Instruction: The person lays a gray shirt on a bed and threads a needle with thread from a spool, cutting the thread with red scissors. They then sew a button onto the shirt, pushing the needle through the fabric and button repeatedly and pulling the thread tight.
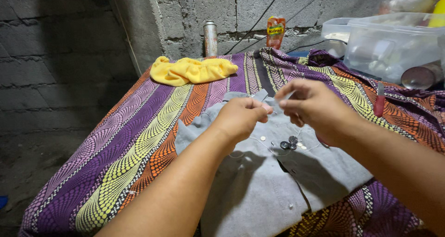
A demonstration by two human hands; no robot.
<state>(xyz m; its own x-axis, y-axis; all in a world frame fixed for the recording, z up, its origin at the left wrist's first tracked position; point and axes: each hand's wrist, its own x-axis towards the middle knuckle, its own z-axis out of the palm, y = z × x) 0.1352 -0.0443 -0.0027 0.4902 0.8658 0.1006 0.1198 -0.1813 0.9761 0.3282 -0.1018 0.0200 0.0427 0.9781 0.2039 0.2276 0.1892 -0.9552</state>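
A grey shirt (259, 186) lies spread on a table covered with a striped purple, yellow and orange cloth (134, 139). My left hand (241, 118) hovers above the shirt's collar with fingers pinched together, seemingly on a thin white thread. My right hand (313, 105) is just to its right, fingertips pinched too, facing the left hand. A thin white thread trails down over the shirt. Loose dark buttons (288, 143) and small pale ones lie on the shirt below my hands.
A crumpled yellow cloth (192, 70) lies at the table's far side. A metal spray can (210, 37) and an orange pouch (276, 31) stand against the block wall. Clear plastic boxes (394, 42) and a red-handled tool (379, 102) are at right.
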